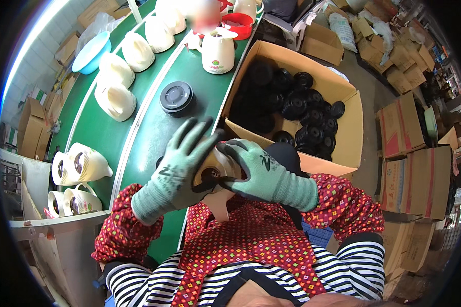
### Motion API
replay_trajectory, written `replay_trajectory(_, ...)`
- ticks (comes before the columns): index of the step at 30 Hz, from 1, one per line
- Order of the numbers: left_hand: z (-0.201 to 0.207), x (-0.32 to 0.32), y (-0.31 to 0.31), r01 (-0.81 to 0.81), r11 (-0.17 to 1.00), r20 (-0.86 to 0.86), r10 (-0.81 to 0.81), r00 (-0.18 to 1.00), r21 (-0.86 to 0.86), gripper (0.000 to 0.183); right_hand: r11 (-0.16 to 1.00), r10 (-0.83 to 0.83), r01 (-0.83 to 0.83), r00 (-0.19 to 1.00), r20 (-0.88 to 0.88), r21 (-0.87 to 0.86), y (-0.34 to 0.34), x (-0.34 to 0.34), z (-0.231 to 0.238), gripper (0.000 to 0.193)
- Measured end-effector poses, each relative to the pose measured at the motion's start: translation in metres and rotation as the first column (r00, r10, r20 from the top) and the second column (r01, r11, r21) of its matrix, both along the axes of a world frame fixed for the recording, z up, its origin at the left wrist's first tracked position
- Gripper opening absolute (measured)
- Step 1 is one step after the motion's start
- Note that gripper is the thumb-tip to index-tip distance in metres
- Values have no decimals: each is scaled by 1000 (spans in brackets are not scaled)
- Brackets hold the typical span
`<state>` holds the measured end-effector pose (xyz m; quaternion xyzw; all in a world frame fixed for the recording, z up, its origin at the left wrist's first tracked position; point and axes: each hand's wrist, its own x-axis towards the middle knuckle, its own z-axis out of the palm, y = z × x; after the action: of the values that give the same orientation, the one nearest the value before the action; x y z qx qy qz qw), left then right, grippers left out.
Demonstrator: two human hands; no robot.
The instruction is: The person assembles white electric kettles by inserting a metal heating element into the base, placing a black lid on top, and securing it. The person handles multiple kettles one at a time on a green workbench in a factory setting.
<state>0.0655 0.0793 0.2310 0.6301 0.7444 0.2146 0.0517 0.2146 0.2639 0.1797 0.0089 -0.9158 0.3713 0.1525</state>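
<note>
A cream jug (221,162) is tilted in front of my body, partly hidden by my gloves; its dark round opening and pale handle (218,205) show. My right hand (258,171), in a green glove with dark fingertips, is closed around the jug's side. My left hand (182,166), gloved alike, rests against the other side with its fingers stretched out and apart. Just beyond the left fingers, a black round part (177,98) lies on the green conveyor belt (154,125). A dark edge of another piece peeks out beside the left glove.
An open cardboard box (345,143) on the right holds many black round parts (310,110). Several cream jugs (115,100) line the belt's left side, and a white jug (217,53) stands farther up near a red ring (238,25). A blue basin (92,52) leans at far left.
</note>
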Motion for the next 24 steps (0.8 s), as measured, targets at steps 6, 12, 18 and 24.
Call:
replay_trajectory(6, 3, -2, 15, -23, 975, -54, 11, 998, -220, 72, 995, 89, -96, 959, 271, 15, 5, -24, 3, 57)
replay_trajectory(12, 3, 6, 15, -117, 929, -218, 40, 975, -350, 45, 945, -31, -120, 894, 447, 305, -8, -21, 25, 51)
replay_trajectory(18, -6, 9, 17, -106, 935, -216, 32, 976, -337, 38, 905, -176, -54, 854, 489, 421, -30, -30, 24, 46)
replay_trajectory(24, -5, 10, 25, -67, 928, -274, -39, 961, -367, 39, 890, -215, -20, 863, 458, 455, -38, -28, 22, 36)
